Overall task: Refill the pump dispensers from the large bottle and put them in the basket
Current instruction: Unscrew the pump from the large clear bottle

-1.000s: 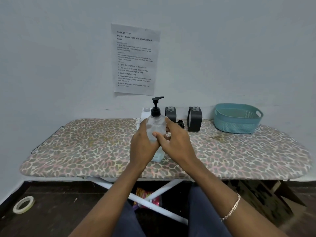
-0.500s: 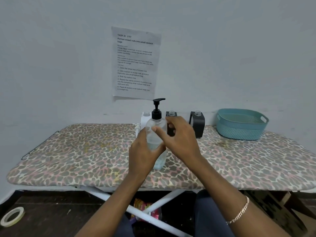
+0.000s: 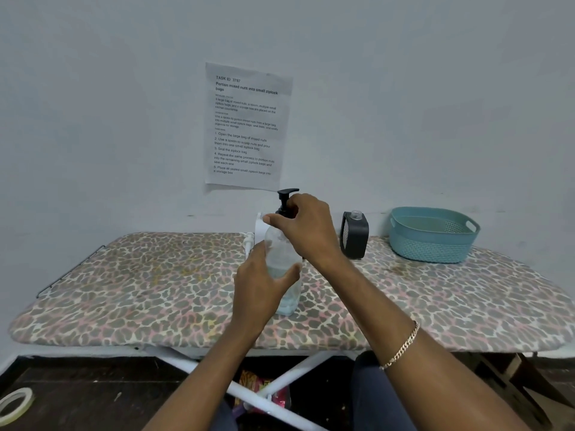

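Standing upright on the ironing board [image 3: 155, 290], the large bottle [image 3: 287, 298] is gripped round its body by the left hand [image 3: 258, 287], while the black pump [image 3: 287, 193], straight above on the bottle's vertical axis, is clasped at its collar by the curled right hand [image 3: 308, 231].

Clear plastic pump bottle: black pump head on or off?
On. The black pump head sits atop the clear plastic bottle; right hand grips its collar, left hand holds the body.

Head camera, wide-angle (only view): faces forward, slightly down, close over board [image 3: 124, 290] toward wall [image 3: 93, 88].
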